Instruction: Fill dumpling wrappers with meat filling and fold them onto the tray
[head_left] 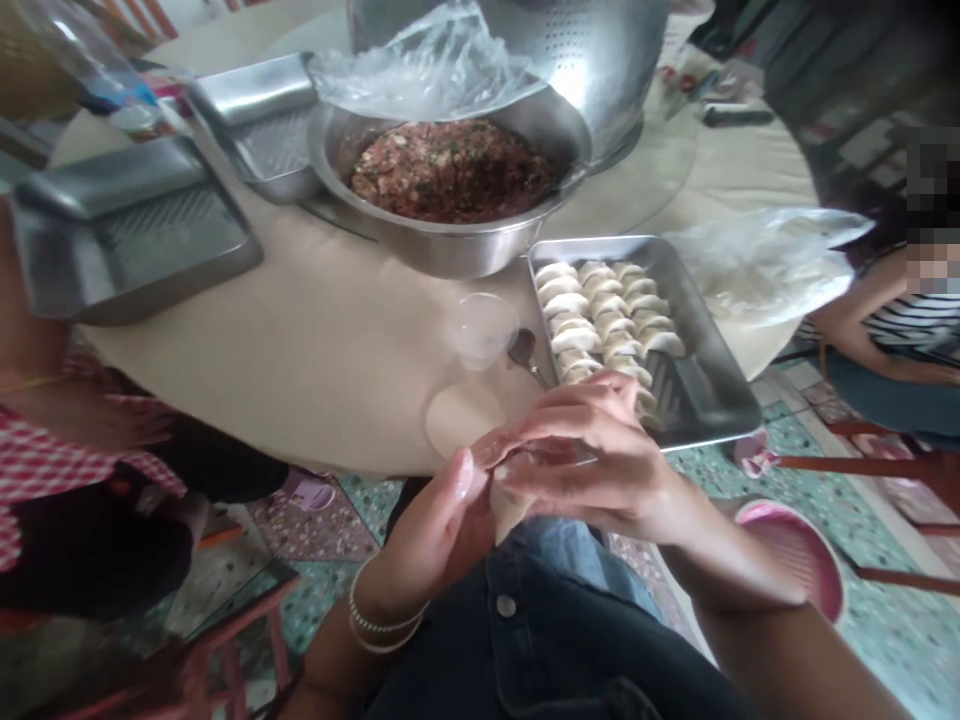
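Note:
Both hands meet in front of my body around a dumpling, whose pale dough edge shows below the fingers. My left hand cups it from the left, and its thumb points up. From the right, my right hand closes over it with bent fingers; the fingertips are partly hidden. A round dumpling wrapper lies on the table just beyond the hands. Past it are a small clear bowl and a spoon. Rows of folded dumplings sit in a metal tray at the right.
A large steel bowl holds minced filling, with a plastic bag over its far rim. Two metal trays stand at the left. Another plastic bag lies right. People sit at both sides; a pink basin is on the floor.

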